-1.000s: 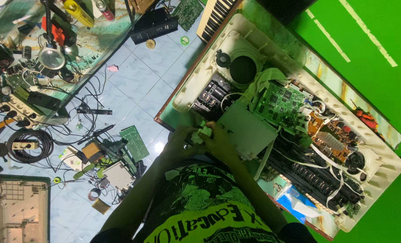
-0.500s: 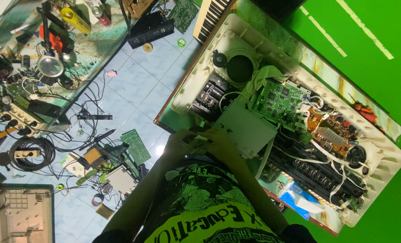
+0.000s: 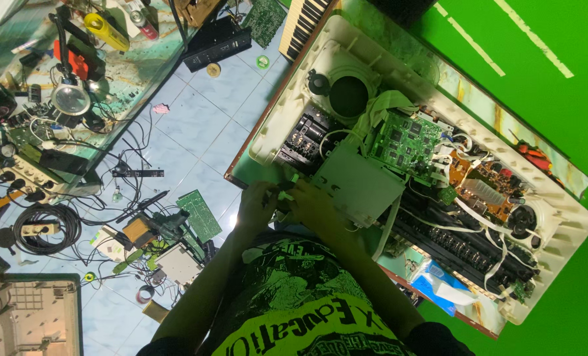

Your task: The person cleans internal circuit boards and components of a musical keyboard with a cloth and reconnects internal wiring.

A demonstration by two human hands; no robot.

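Both hands, left point(image 3: 257, 204) and right point(image 3: 315, 201), pinch a small pale-green part point(image 3: 287, 188) at the near edge of the opened cream keyboard casing point(image 3: 557, 217), fingers clenched around it.

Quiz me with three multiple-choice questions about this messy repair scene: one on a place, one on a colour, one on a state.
1. Where are both hands?
A. at the near edge of the opened keyboard casing
B. on the floor cables
C. on the magnifier lamp

2. What colour is the large circuit board inside the casing?
A. red
B. green
C. white

3. The keyboard casing is:
A. closed
B. open, insides exposed
C. boxed

Answers:
1 A: the left hand and right hand meet at the keyboard casing edge.
2 B: the circuit board is green.
3 B: boards and wiring show.
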